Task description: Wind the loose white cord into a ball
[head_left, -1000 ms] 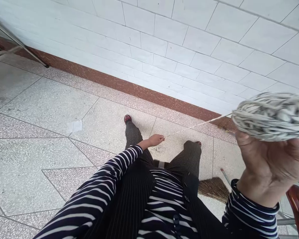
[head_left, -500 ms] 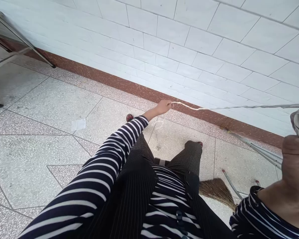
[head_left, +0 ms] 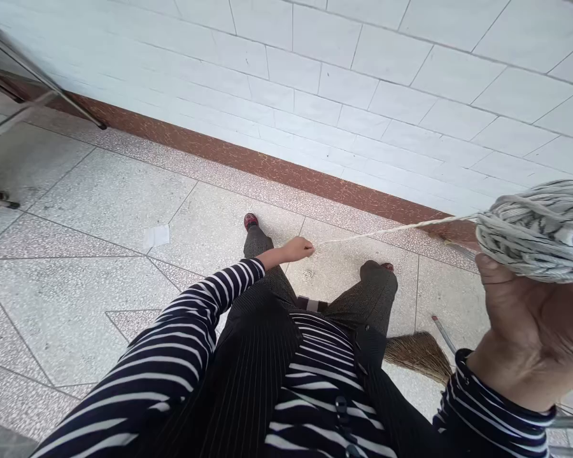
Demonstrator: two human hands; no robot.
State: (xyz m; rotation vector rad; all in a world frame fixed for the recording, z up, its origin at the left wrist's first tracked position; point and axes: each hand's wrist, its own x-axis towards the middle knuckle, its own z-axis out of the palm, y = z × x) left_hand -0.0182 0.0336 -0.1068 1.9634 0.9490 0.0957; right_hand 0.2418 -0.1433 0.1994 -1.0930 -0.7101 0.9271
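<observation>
My left grip (head_left: 293, 249) is drawn closed, thumb against fingers, pinching a pale strand (head_left: 396, 228); I cannot tell whether the pinched part is a free end. My right grip (head_left: 530, 324) is curled partway, palm turned up, its thumb against a bundle of cord (head_left: 537, 235); the bundle hides most of the fingers, so I cannot tell how far they wrap. The bundle sits at the right edge of my view, raised above the floor (head_left: 100, 273); I judge that I cradle it from below so that the strand can leave its left side freely. The strand spans the two grips with a slight sag, and their wide separation seems to hold that length clear of tangles. Just below the left grip, small loops of cord (head_left: 307, 275) show against the floor; whether they join the strand I cannot tell. Farther out, the trousered legs (head_left: 382, 289) are set apart, presumably for steady footing. A broom head (head_left: 417, 355) shows beside the right leg. At the left, a white scrap (head_left: 156, 236) lies on the floor, and a metal-legged stand (head_left: 71, 102) is placed near the tiled wall (head_left: 334, 63).
</observation>
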